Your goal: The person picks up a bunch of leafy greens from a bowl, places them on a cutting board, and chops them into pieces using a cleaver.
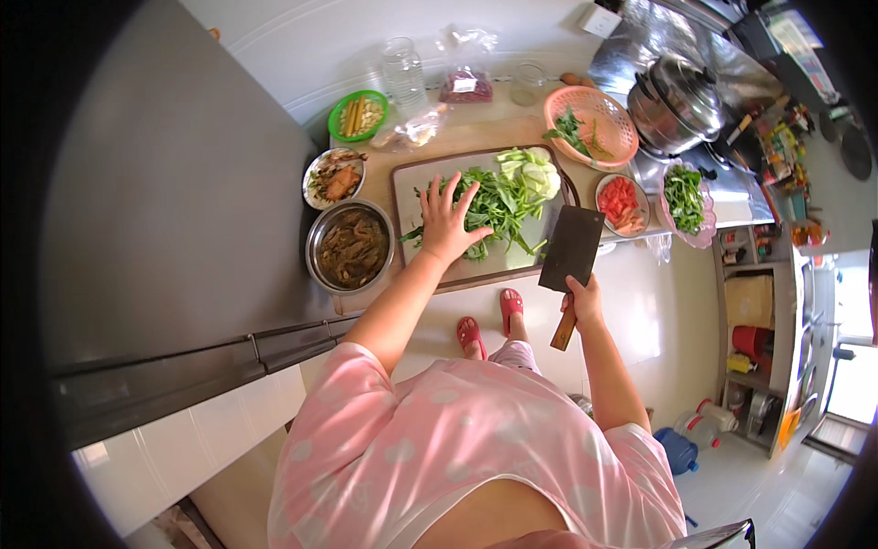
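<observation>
My left hand (449, 230), fingers spread, is on or just over the left part of a pile of cut leafy greens (504, 206) on a cutting board (446, 161). Whether it presses on the leaves is hard to tell. My right hand (583, 302) grips the wooden handle of a cleaver (573, 247), whose broad dark blade lies over the board's right front edge. Pale green sliced vegetable (538, 175) sits at the board's back right corner.
Left of the board stand a steel bowl of dark food (387, 257), a plate of cooked meat (361, 165) and a green basket (386, 113). To the right are an orange colander (627, 123), a plate of cut red pieces (621, 199), a pink bowl of greens (686, 199) and a steel pot (675, 103).
</observation>
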A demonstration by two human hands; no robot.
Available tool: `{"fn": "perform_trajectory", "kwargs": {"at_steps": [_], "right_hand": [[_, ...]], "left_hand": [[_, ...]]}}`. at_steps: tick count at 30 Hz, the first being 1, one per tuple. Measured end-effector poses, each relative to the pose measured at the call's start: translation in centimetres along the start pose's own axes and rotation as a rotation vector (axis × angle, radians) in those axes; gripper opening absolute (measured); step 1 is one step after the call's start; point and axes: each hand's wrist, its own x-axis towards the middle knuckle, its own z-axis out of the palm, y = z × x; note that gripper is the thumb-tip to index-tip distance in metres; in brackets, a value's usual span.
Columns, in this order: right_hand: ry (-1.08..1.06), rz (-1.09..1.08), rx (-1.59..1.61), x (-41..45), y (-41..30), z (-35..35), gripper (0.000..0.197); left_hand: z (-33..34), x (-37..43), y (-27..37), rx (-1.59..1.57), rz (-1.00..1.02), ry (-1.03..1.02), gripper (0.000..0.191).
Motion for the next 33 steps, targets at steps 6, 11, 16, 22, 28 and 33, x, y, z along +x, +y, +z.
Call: {"fn": "perform_trajectory", "kwargs": {"at_steps": [6,11,16,22,28,33], "right_hand": [[0.033,0.051,0.024,-1.3,3.1,-0.4,0.017],[-0.001,0.067,0.019,-1.5,3.3,2.9,0.017],[-0.104,0.043,-0.080,-0.8,3.7,6.7,0.018],[-0.174,0.122,-0.112,-0.9,2.5,10.6,0.022],[-0.192,0.092,-0.074,-0.7,2.0,13.1,0.018],[-0.231,0.121,-0.071,-0.6,1.4,13.2,0.020]], "left_hand": [[1.8,3.0,-0.2,0.138,0.107,-0.196,0.090],[2.6,3.2,0.7,0.159,0.114,-0.319,0.091],[3.9,1.7,0.4,0.149,0.145,-0.329,0.086],[5.0,0.4,0.5,0.048,0.050,-0.218,0.080],[5.6,0.4,0.1,-0.125,-0.010,-0.039,0.069],[5.8,0.3,-0.4,-0.254,-0.033,0.000,0.064]]}}
